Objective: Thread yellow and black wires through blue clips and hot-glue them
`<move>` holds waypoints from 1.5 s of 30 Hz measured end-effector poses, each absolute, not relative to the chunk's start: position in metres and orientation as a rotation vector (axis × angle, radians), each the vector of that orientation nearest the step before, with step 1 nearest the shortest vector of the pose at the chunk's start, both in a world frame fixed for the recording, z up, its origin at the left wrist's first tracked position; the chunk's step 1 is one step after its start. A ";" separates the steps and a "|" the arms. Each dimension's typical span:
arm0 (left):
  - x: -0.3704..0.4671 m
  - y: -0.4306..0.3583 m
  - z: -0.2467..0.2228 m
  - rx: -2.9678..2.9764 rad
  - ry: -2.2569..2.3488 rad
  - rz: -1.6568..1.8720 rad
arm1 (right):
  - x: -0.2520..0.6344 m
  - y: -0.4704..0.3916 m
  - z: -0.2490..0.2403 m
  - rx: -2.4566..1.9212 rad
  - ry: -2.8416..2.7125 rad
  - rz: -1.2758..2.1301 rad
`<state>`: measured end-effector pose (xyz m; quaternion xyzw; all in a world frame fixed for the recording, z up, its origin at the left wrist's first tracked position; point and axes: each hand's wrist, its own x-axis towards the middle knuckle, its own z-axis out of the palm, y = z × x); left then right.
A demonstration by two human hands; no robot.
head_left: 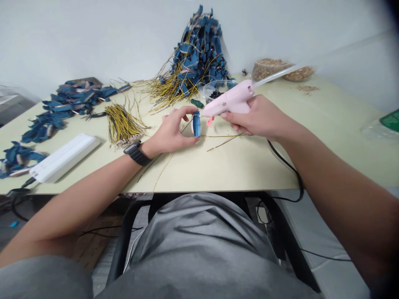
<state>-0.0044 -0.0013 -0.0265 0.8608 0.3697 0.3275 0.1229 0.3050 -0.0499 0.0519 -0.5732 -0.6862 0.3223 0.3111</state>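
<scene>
Between the thumb and fingers of my left hand (173, 132) is a small blue plastic part (196, 124), held upright above the table. My right hand (257, 117) grips a pink glue gun (230, 99) with a clear glue stick (277, 75) jutting from its back. The gun's nozzle points left, close to the upper part of the blue piece; whether they touch I cannot tell. Yellow and black wires (226, 142) lie on the table around the blue part. Just behind the nozzle sits a small dark green object (196, 103).
Blue parts with wires form a tall pile (199, 54) against the wall, with more (71, 99) at the left. A yellow wire bundle (123, 122), pliers (95, 115) and a white power strip (65, 158) lie left. Bags of tan bits (270, 68) stand back right. A black cord (288, 164) hangs over the edge.
</scene>
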 end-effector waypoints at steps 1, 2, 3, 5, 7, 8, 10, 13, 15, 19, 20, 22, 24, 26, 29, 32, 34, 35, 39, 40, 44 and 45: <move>-0.005 -0.001 -0.026 2.510 1.077 0.953 | 0.304 -0.050 0.053 -1.525 -1.811 0.850; -0.005 -0.002 -0.026 2.508 1.075 0.950 | 0.303 -0.051 0.054 -1.544 -1.806 0.844; -0.005 -0.002 -0.025 2.506 1.073 0.946 | 0.302 -0.052 0.056 -1.570 -1.799 0.833; -0.005 -0.002 -0.025 2.500 1.069 0.941 | 0.300 -0.054 0.058 -1.607 -1.790 0.818; -0.004 -0.002 -0.025 2.495 1.073 0.939 | 0.299 -0.055 0.059 -1.593 -1.793 0.832; -0.004 -0.003 -0.025 2.494 1.077 0.940 | 0.299 -0.054 0.059 -1.574 -1.796 0.843; -0.004 -0.003 -0.025 2.494 1.079 0.946 | 0.301 -0.053 0.056 -1.545 -1.797 0.854; -0.004 -0.003 -0.026 2.498 1.079 0.951 | 0.305 -0.051 0.052 -1.545 -1.800 0.820; -0.004 -0.003 -0.026 2.499 1.094 0.943 | 0.307 -0.049 0.049 -1.518 -1.813 0.807; -0.004 -0.004 -0.025 2.503 1.108 0.938 | 0.311 -0.047 0.046 -1.465 -1.834 0.793; -0.004 -0.004 -0.025 2.504 1.107 0.937 | 0.312 -0.047 0.046 -1.464 -1.833 0.795; -0.004 -0.004 -0.025 2.501 1.109 0.933 | 0.313 -0.046 0.046 -1.457 -1.830 0.809; -0.004 -0.004 -0.024 2.497 1.111 0.929 | 0.312 -0.047 0.047 -1.459 -1.831 0.819; -0.004 -0.004 -0.024 2.496 1.111 0.924 | 0.310 -0.048 0.048 -1.472 -1.830 0.814; -0.004 -0.004 -0.023 2.498 1.110 0.923 | 0.308 -0.050 0.051 -1.512 -1.815 0.783; -0.004 -0.005 -0.023 2.499 1.117 0.926 | 0.306 -0.051 0.052 -1.522 -1.796 0.782; -0.003 -0.006 -0.022 2.500 1.121 0.923 | 0.306 -0.051 0.053 -1.511 -1.793 0.795; -0.003 -0.006 -0.022 2.500 1.121 0.922 | 0.306 -0.051 0.052 -1.506 -1.794 0.799; -0.004 -0.005 -0.023 2.501 1.120 0.917 | 0.308 -0.051 0.051 -1.496 -1.822 0.789; -0.004 -0.004 -0.023 2.502 1.119 0.916 | 0.308 -0.051 0.051 -1.492 -1.831 0.786; -0.005 -0.003 -0.025 2.502 1.115 0.923 | 0.306 -0.052 0.053 -1.514 -1.838 0.785; -0.005 -0.003 -0.025 2.502 1.113 0.924 | 0.306 -0.052 0.054 -1.521 -1.829 0.788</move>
